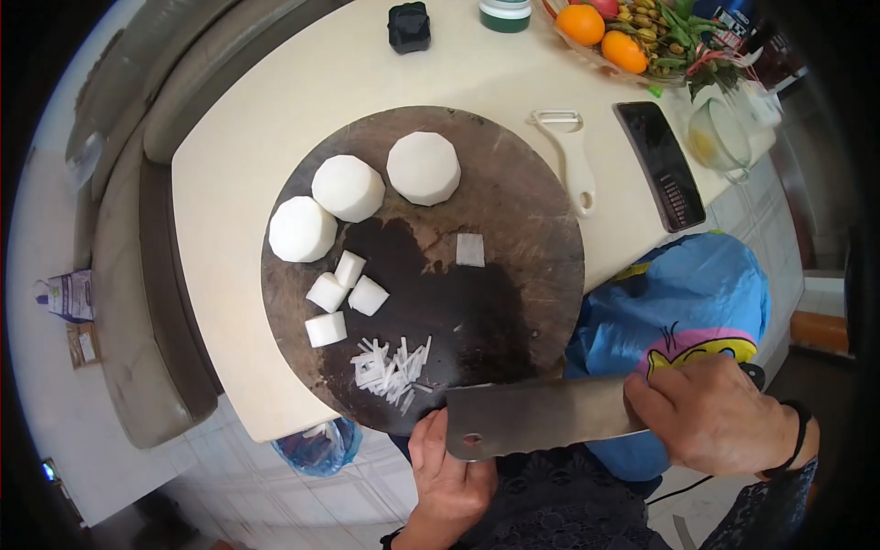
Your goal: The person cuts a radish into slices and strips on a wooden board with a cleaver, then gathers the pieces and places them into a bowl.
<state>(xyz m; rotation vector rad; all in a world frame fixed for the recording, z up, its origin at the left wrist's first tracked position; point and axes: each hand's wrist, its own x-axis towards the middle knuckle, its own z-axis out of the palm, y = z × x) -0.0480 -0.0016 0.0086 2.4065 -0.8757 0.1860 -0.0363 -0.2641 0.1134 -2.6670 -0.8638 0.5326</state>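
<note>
My right hand (706, 412) is closed round the handle end of a cleaver (550, 412). The broad blade lies across the near edge of a round wooden chopping board (513, 165), pointing left. At the blade's far end is my left hand (449, 486), its fingers stretched upward and partly hidden behind the metal. Just beyond it sits a pile of thin white shreds (390, 367). Several white blocks (368, 295), apparently peeled radish, lie farther up the board. Three thick white rounds (423, 169) stand near its far left rim. A thin square slice (470, 249) lies alone right of centre.
Right of the board, a white peeler (573, 170) and a phone (662, 165) lie on the cream table (229, 229). Oranges (580, 25) and a glass mug (718, 137) stand at the back right. Blue cartoon cloth (678, 284) hangs near my right hand. A lined bin (321, 449) is below left.
</note>
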